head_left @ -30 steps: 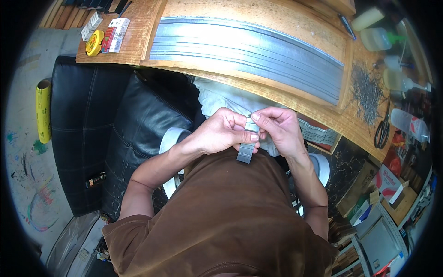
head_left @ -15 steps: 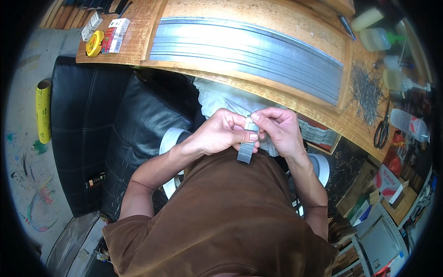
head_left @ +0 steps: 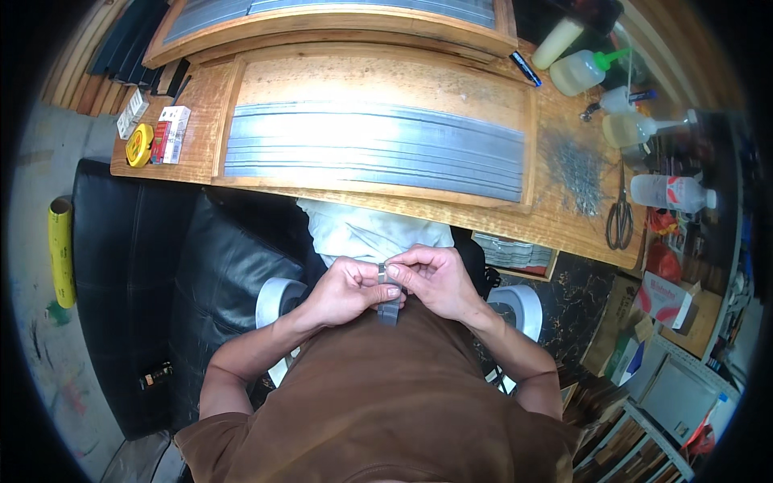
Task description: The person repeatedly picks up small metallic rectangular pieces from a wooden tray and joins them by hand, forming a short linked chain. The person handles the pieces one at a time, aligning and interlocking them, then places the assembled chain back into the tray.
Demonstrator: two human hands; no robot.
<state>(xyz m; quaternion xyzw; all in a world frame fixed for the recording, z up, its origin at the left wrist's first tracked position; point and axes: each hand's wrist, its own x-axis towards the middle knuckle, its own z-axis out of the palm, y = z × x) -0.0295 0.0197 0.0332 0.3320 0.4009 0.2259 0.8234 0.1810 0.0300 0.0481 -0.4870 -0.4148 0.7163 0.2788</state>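
I see the left hand (head_left: pixel 342 291) pinching a grey strip (head_left: pixel 388 315) midway, the right hand (head_left: pixel 437 282) its far end, the tail running from their fingers toward the shirt (head_left: pixel 403 386).

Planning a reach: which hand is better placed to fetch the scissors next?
Probably the right hand: the scissors lie on its side, near the right end of the table. The left hand is farther. Both hold the grey strip, so the right would release first.

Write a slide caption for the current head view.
Both hands pinch a grey strip before a wooden bench holding a tray of shiny strips and scissors.
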